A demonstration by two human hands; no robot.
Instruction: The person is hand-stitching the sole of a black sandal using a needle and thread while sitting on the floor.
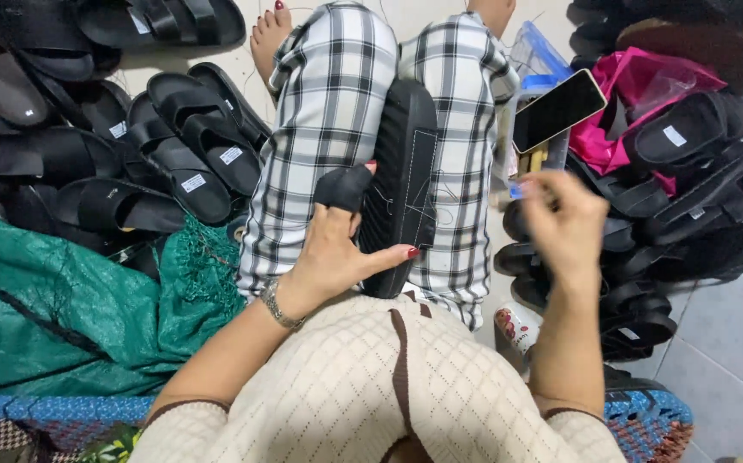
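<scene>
A black slide sandal point(406, 184) stands on its edge between my plaid-trousered legs point(324, 129), sole facing right with a line of light stitching along it. My left hand point(337, 249) grips its near end, the index finger covered by a black fabric guard. My right hand point(560, 219) is raised to the right of the sandal, blurred, its fingers pinched together near something small and blue; what it holds is unclear. Thin thread trails across the sole.
Black sandals are piled at the left point(174, 146) and at the right point(689, 197). A phone point(557, 110) rests on a blue-lidded plastic box point(536, 60). Pink cloth point(637, 94) lies at the right, green cloth point(71, 300) at the lower left.
</scene>
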